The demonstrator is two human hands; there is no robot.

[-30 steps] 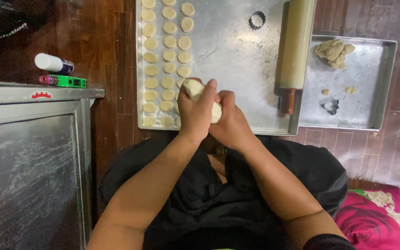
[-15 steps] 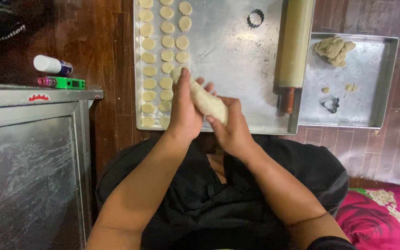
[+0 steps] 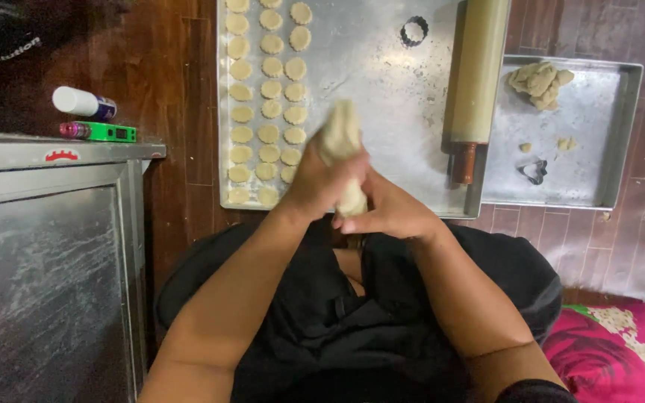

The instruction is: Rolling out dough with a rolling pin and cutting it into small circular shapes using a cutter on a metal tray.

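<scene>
While pressed between left hand (image 3: 321, 183) | right hand (image 3: 386, 213) | fingers clasp soft pale dough log (image 3: 343, 142)

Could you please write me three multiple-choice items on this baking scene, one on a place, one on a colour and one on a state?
1. Where does the rolling pin lie?
A. on the large tray
B. on the floor
C. in a lap

2. What colour is the cushion?
A. blue
B. pink
C. yellow

3. How is the dough held?
A. flat on the tray
B. in one hand only
C. between both hands, left hand and right hand

Answers: 1 A, the pin rests along the tray's right edge. 2 B, pink with a floral print. 3 C, both hands enclose the blurred dough.
</scene>
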